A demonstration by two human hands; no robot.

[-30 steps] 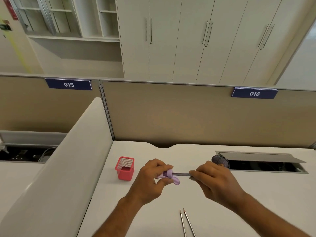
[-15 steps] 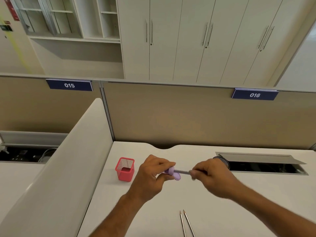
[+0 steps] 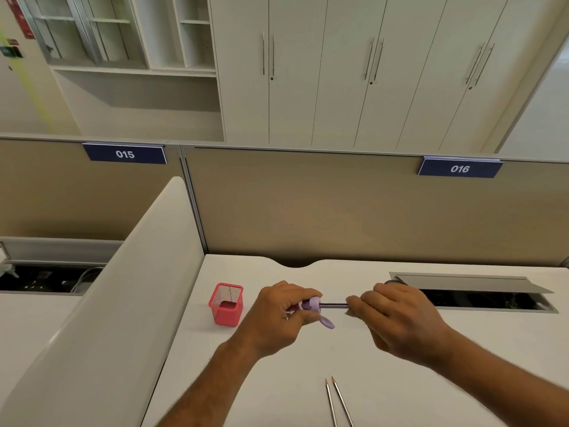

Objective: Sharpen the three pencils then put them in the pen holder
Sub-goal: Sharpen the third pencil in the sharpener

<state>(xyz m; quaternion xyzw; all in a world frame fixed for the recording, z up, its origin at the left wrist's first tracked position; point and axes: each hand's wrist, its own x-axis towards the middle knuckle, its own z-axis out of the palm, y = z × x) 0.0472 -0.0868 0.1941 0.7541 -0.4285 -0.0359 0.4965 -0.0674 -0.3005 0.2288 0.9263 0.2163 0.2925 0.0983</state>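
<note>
- The left hand (image 3: 278, 315) is curled around a purple sharpener (image 3: 314, 304), which it holds above the tabletop (image 3: 462, 340); thumb and fingers pinch its body.
- A purple flap of the sharpener hangs down and to the right, just below the left thumb.
- The right hand (image 3: 400, 318) pinches a pencil (image 3: 334, 304) near its right end, with the fingers curled over the shaft.
- The pencil lies level between the two hands. Its left end sits in the sharpener; whether the tip is fully seated cannot be told.
- Only a short dark length of the pencil shows between the sharpener and the right fingertips.
- A red mesh holder (image 3: 226, 304) stands upright on the tabletop, left of the left hand and apart from it. No pencil shows above its rim.
- Two more pencils (image 3: 337, 402) lie side by side on the near tabletop, below the hands, with their points facing away from the person. Their near ends run out of the picture.
- A dark round item (image 3: 394, 282) shows partly behind the right hand, beside an open cable hatch (image 3: 480, 295) in the tabletop.
- A beige partition (image 3: 338, 208) behind the tabletop carries signs marked 015 and 016.
</note>
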